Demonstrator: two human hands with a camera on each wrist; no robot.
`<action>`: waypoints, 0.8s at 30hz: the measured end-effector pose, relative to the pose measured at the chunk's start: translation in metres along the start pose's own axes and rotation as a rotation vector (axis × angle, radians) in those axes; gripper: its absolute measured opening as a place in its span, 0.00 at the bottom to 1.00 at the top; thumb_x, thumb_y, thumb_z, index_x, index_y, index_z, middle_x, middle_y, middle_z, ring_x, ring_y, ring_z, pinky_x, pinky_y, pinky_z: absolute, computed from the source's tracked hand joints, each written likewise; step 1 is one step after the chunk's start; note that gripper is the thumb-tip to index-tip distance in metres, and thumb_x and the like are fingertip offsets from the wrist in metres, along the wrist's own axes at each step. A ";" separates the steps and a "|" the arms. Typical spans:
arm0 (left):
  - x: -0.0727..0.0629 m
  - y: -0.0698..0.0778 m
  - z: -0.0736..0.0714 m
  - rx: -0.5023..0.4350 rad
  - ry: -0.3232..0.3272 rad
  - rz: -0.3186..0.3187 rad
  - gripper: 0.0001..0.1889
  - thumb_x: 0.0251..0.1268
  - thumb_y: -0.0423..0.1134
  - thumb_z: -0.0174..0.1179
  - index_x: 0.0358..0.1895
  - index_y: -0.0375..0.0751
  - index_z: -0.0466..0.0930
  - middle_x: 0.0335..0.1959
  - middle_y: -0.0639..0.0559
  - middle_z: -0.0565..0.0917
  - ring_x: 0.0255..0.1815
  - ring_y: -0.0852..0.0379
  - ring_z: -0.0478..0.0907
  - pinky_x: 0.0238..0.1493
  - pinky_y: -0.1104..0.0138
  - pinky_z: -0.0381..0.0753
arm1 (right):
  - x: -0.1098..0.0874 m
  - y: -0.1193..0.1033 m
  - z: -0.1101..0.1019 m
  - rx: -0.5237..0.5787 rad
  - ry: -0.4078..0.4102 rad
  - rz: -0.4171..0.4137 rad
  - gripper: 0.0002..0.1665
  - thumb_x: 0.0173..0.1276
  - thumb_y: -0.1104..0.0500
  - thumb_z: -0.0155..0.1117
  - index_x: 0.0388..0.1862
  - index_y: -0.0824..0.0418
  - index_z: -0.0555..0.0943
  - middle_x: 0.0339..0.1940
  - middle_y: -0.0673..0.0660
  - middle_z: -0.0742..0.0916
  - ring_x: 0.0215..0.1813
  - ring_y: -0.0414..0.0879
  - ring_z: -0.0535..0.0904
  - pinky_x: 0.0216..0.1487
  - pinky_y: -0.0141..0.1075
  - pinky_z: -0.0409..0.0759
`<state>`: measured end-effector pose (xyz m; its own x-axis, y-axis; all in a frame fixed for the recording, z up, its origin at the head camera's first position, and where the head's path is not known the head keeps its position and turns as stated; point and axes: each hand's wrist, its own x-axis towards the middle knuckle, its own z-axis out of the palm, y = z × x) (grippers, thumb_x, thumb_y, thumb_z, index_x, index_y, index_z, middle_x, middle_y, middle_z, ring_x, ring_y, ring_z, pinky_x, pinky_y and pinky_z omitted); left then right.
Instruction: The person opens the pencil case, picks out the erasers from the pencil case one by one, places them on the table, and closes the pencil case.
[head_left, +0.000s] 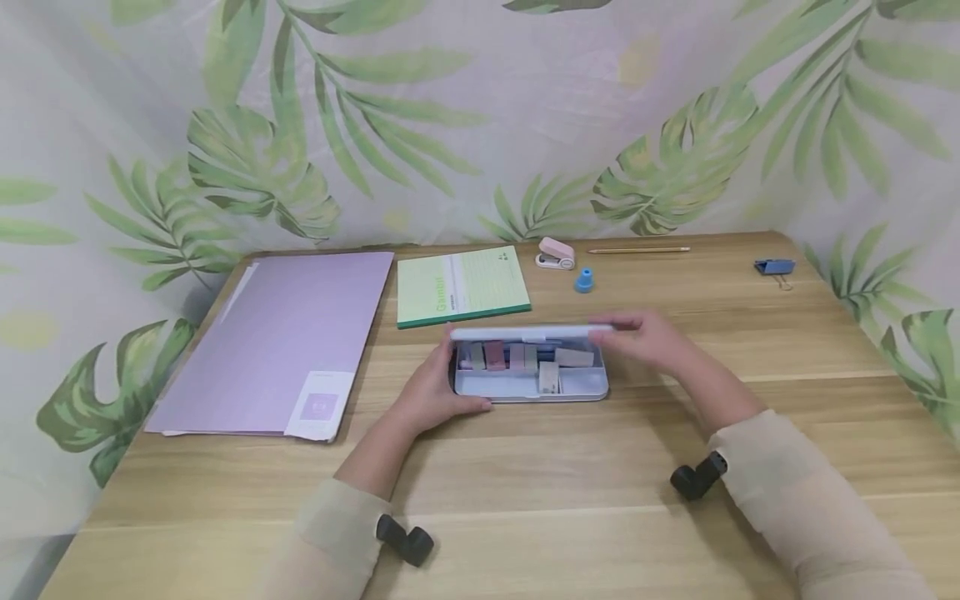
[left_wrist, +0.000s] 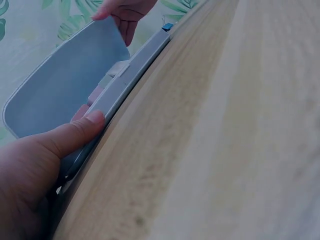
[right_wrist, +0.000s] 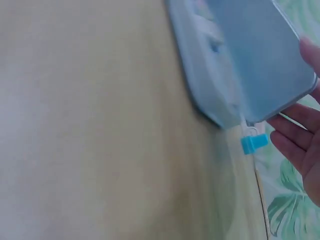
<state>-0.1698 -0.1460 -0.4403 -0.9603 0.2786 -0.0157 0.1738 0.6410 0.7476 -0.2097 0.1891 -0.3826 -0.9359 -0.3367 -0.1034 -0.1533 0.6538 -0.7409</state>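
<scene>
A pale blue-grey tin pencil case (head_left: 495,385) stands on the table with its hinged lid (head_left: 525,332) raised. My left hand (head_left: 431,396) grips its left end, the thumb lying along the front edge in the left wrist view. At the lid's right corner, my right hand (head_left: 648,340) pinches the rim between thumb and fingers; the lid (right_wrist: 265,60) is tilted up in the right wrist view. Inside the case are several small eraser-like blocks, among them a pink one (head_left: 495,356) and a whitish one (head_left: 549,377) in the front compartment. Slim pens lie partly hidden behind them.
A lilac folder (head_left: 315,325) lies at the left, with a green notebook (head_left: 465,287) beside it. Farther back are a pink-and-white stapler (head_left: 556,254), a small blue cone-shaped piece (head_left: 584,281), a pencil (head_left: 639,250) and a blue binder clip (head_left: 774,267). A leaf-patterned cloth hangs behind.
</scene>
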 end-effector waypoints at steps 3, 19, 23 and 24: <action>0.000 0.001 -0.001 0.014 -0.004 -0.007 0.72 0.38 0.53 0.80 0.80 0.43 0.32 0.79 0.39 0.55 0.78 0.42 0.55 0.77 0.50 0.56 | 0.012 0.001 -0.007 0.173 0.125 0.012 0.27 0.73 0.47 0.58 0.62 0.63 0.78 0.57 0.66 0.84 0.52 0.44 0.84 0.57 0.39 0.82; 0.002 0.003 0.002 -0.013 -0.038 -0.046 0.70 0.37 0.57 0.80 0.80 0.47 0.37 0.80 0.44 0.53 0.79 0.44 0.53 0.77 0.51 0.56 | 0.051 0.020 0.007 0.359 0.277 0.092 0.24 0.75 0.60 0.56 0.68 0.61 0.73 0.50 0.64 0.83 0.39 0.35 0.78 0.44 0.26 0.82; 0.003 0.002 0.001 -0.022 -0.037 -0.035 0.70 0.38 0.57 0.80 0.80 0.47 0.36 0.80 0.44 0.53 0.79 0.45 0.53 0.77 0.52 0.56 | 0.037 0.017 0.008 0.240 0.302 0.030 0.25 0.73 0.58 0.57 0.68 0.61 0.73 0.54 0.66 0.83 0.46 0.43 0.77 0.49 0.29 0.78; 0.003 0.002 0.000 -0.025 -0.034 -0.030 0.70 0.38 0.56 0.80 0.80 0.47 0.36 0.80 0.45 0.53 0.79 0.45 0.53 0.77 0.52 0.56 | 0.032 0.016 0.010 0.205 0.305 0.004 0.25 0.72 0.58 0.58 0.67 0.61 0.74 0.54 0.66 0.83 0.47 0.46 0.77 0.50 0.31 0.77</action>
<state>-0.1718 -0.1439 -0.4394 -0.9569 0.2840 -0.0611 0.1389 0.6319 0.7625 -0.2391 0.1821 -0.4045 -0.9926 -0.0971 0.0734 -0.1121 0.4948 -0.8617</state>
